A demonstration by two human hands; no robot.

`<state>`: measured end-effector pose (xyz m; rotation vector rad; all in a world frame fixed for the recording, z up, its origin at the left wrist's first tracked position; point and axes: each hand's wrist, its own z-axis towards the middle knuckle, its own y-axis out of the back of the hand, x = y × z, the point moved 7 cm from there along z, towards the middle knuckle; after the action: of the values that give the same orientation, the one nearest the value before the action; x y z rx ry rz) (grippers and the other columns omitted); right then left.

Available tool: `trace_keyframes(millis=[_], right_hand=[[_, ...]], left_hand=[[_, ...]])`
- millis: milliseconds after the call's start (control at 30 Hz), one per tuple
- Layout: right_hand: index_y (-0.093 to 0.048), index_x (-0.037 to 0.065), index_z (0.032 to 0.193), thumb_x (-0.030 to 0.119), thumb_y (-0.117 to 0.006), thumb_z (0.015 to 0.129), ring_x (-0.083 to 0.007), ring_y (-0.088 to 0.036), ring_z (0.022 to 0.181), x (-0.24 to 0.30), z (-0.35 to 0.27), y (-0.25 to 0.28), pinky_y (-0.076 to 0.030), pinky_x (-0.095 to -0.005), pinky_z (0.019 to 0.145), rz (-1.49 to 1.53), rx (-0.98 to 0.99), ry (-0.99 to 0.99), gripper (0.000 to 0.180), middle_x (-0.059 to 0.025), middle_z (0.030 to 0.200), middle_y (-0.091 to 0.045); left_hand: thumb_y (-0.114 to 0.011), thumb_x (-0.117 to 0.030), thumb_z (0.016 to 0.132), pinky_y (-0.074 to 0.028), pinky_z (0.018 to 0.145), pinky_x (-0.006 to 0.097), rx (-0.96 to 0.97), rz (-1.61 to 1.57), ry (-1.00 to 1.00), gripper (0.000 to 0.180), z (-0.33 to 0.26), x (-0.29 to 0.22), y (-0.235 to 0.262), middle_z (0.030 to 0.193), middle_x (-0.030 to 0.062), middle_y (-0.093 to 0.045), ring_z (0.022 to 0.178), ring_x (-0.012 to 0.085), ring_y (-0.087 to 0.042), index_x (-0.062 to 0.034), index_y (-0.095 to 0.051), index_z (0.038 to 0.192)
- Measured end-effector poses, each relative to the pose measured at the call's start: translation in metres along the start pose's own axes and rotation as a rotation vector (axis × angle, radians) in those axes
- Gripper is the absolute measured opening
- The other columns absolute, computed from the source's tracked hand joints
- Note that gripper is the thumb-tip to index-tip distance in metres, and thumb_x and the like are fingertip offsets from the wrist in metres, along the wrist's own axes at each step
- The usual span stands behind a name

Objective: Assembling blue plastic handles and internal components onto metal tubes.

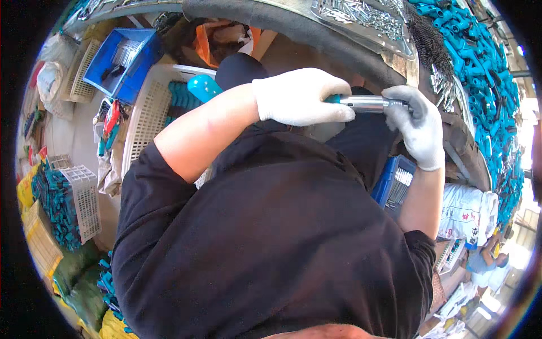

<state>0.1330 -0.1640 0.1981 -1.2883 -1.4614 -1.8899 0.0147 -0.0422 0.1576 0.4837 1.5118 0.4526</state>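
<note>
My left hand [305, 97], in a white glove, is closed around a teal tool with a silver metal cylinder [364, 104] sticking out past its fingers. The right hand [416, 121], also gloved, pinches the cylinder's narrower far end with thumb and fingers; this end is partly hidden and dark. Behind my left forearm a rounded teal piece with small silver dots [204, 88] shows. Whether it belongs to the same tool, I cannot tell, as my wrist covers the part between.
A workbench edge [293, 25] curves ahead, carrying a tray of small metal parts [367, 18] and heaped teal housings [480, 73] at right. To the left stand a white crate [141, 127] and a blue bin [121, 62]. Another blue bin [393, 181] sits beside my right forearm.
</note>
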Motion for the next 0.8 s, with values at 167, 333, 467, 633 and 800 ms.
trace_keyframes(millis=[167, 333, 467, 633, 800], right_hand=[[-0.063, 0.000, 0.101, 0.006, -0.064, 0.086, -0.0082, -0.056, 0.065, -0.016, 0.008, -0.008, -0.046, -0.0226, 0.059, -0.018, 0.001, -0.290, 0.017, -0.0042, 0.085, -0.061], [-0.061, 0.000, 0.107, 0.004, -0.067, 0.082, -0.0083, -0.056, 0.066, 0.006, 0.006, -0.012, -0.048, -0.0243, 0.062, -0.037, 0.019, 0.089, 0.026, -0.0080, 0.103, -0.060], [-0.061, 0.001, 0.109, 0.008, -0.063, 0.088, -0.0057, -0.052, 0.063, -0.002, 0.018, -0.017, -0.043, -0.0214, 0.056, -0.061, 0.047, -0.125, 0.022, -0.0022, 0.082, -0.060], [-0.061, 0.001, 0.106, 0.005, -0.063, 0.085, -0.0081, -0.055, 0.069, -0.003, 0.016, -0.024, -0.046, -0.0229, 0.064, -0.029, 0.056, -0.203, 0.021, -0.0022, 0.082, -0.060], [-0.064, 0.001, 0.101, 0.001, -0.067, 0.080, -0.0137, -0.060, 0.076, 0.007, 0.004, -0.032, -0.049, -0.0267, 0.072, -0.119, 0.101, 0.072, 0.022, -0.0070, 0.085, -0.064]], left_hand=[[-0.058, -0.037, 0.087, -0.048, 0.075, 0.041, -0.235, 0.342, -0.140, 0.042, -0.007, -0.003, 0.005, 0.087, 0.0227, -0.063, 0.084, 0.0365, -0.062, -0.0006, -0.060, 0.108], [-0.057, -0.043, 0.087, -0.048, 0.076, 0.043, 0.034, -0.022, 0.045, 0.045, -0.008, 0.013, 0.000, 0.090, 0.0213, -0.063, 0.087, 0.0382, -0.061, -0.0019, -0.060, 0.107], [-0.058, -0.042, 0.087, -0.048, 0.075, 0.044, -0.254, 0.239, -0.086, 0.043, -0.008, 0.015, 0.009, 0.088, 0.0199, -0.062, 0.085, 0.0377, -0.061, -0.0032, -0.059, 0.105], [-0.057, -0.042, 0.087, -0.048, 0.074, 0.043, -0.160, 0.150, -0.066, 0.042, -0.012, 0.023, 0.008, 0.087, 0.0201, -0.063, 0.081, 0.0353, -0.062, -0.0028, -0.060, 0.102], [-0.053, -0.049, 0.091, -0.048, 0.058, 0.031, 0.283, -0.467, 0.107, 0.050, -0.018, 0.035, -0.019, 0.076, 0.0088, -0.062, 0.062, 0.0155, -0.058, -0.0006, -0.061, 0.100]])
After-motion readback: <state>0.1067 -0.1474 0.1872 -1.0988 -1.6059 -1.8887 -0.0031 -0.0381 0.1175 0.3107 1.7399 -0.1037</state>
